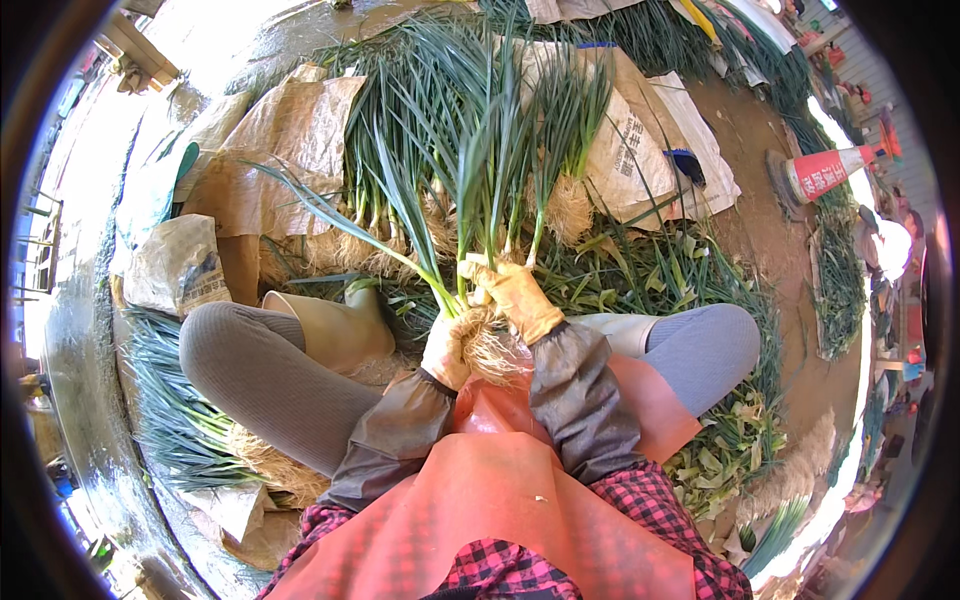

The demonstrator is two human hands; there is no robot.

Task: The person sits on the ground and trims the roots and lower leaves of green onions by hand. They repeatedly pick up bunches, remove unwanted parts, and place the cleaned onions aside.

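Observation:
Gloved, my left hand (448, 349) grips a few leafy green stalks, likely garlic or leek plants, near their base, with stringy pale roots (491, 352) hanging towards my right. My right hand (517, 296), in a yellowish glove, is at the stalks just above the roots; its fingers are curled, and whether they grip a stalk is unclear. Long green leaves (420, 225) fan away from my hands. Just beyond stands a dense row of the same plants (450, 127), roots towards me. A rooted bunch (574, 199) is at its right end.
Woven sacks (281, 157) (630, 142) flank the row. Loose leaves (652, 277) litter the ground ahead and right. More rooted plants (195, 420) lie by my left knee. A red and white traffic cone (829, 172) is tipped sideways in view at the right. Rubber boots (337, 330) are on my feet.

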